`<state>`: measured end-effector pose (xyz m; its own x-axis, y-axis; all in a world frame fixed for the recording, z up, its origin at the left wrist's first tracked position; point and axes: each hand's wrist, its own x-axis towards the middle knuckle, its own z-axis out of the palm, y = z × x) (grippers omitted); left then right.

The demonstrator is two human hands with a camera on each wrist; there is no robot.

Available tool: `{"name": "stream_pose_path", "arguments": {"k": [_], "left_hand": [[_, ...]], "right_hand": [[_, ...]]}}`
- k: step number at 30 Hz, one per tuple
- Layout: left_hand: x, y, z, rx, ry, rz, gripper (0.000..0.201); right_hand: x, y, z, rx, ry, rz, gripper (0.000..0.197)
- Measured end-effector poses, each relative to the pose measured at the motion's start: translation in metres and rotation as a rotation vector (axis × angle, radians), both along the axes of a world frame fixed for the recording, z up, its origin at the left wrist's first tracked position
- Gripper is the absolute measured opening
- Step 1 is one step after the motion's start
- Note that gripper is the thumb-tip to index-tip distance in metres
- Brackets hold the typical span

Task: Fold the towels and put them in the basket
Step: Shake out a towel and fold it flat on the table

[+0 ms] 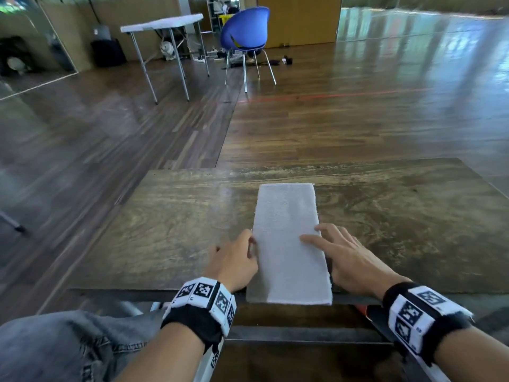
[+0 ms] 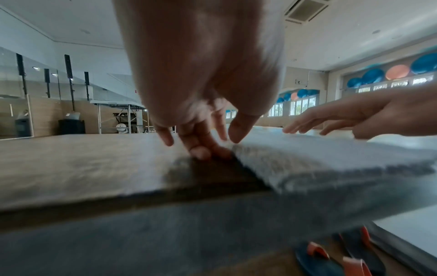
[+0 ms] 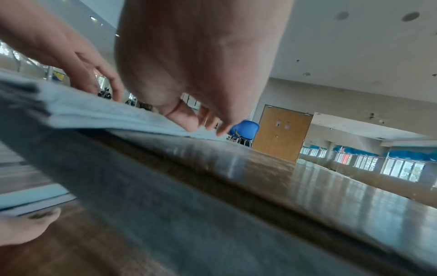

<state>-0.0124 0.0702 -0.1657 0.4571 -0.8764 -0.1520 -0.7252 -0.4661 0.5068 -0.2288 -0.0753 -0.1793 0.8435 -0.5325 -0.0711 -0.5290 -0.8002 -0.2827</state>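
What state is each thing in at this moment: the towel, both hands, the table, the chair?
towel: folded into a long narrow strip, flat on the table, near end overhanging the edge.
left hand: fingertips at the towel's left edge; grip unclear.
right hand: fingers straight, resting on the towel's right side.
wooden table: bears only the towel.
blue chair: upright, unoccupied, far back.
basket: not in view.
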Motion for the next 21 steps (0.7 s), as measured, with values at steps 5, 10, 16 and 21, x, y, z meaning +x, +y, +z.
{"name": "stream_pose_path", "arguments": {"k": [5, 10, 16, 21], "left_hand": [[0.000, 0.019, -0.001, 0.026, 0.061, -0.161, 0.072], [0.006, 0.027, 0.003, 0.020, 0.126, -0.176, 0.069], [0.009, 0.026, 0.007, 0.100, 0.105, -0.179, 0.076], [0.007, 0.029, 0.002, 0.090, 0.031, -0.228, 0.066]], "right_hand": [[-0.021, 0.009, -0.006, 0.091, 0.021, 0.072, 0.089], [-0.028, 0.016, -0.003, 0.157, 0.009, 0.113, 0.088], [-0.027, 0.022, 0.002, 0.259, -0.094, 0.056, 0.058], [-0.019, 0.024, 0.010, 0.324, -0.310, -0.065, 0.028]]}}
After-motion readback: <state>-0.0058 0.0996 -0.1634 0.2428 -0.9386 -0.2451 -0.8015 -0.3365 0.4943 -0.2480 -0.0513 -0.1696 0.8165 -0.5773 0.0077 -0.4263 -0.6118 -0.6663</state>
